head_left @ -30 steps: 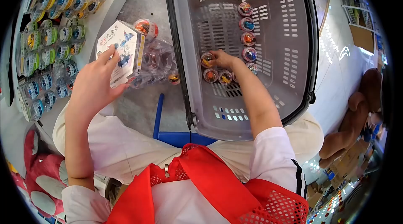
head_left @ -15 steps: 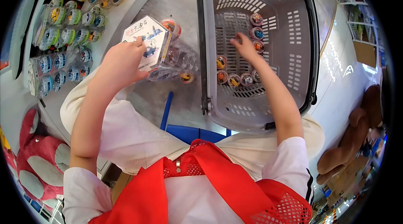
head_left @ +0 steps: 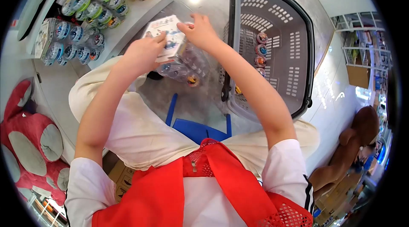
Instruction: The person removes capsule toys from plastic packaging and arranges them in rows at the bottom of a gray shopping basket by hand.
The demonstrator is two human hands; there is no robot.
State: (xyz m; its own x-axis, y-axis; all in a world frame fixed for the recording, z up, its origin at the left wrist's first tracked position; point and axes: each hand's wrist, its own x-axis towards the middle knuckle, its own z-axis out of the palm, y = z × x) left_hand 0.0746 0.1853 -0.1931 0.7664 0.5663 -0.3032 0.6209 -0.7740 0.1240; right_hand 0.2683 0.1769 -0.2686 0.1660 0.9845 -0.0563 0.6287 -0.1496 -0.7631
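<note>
A white printed box top [head_left: 170, 35] with a clear plastic package [head_left: 183, 67] under it stands on the floor between my knees and the shelf. My left hand [head_left: 145, 52] grips the left side of the box. Over its right edge is my right hand [head_left: 198, 33], fingers apart, with nothing visible in it. One orange capsule [head_left: 192, 80] shows low in the clear package. To the right, the grey basket [head_left: 294, 52] holds a column of round toy capsules [head_left: 261, 50]; my right forearm hides part of its near left corner.
Packs of capsules [head_left: 76, 33] fill the white shelf [head_left: 147, 7] at the upper left. A blue stool [head_left: 200, 130] is between my legs. A red plush toy [head_left: 38, 137] lies at the left, a brown one [head_left: 345, 154] at the right.
My right hand has left the capsules in the basket and moved left to the box. My left hand stays on the box. The view has shifted, so the basket appears farther right.
</note>
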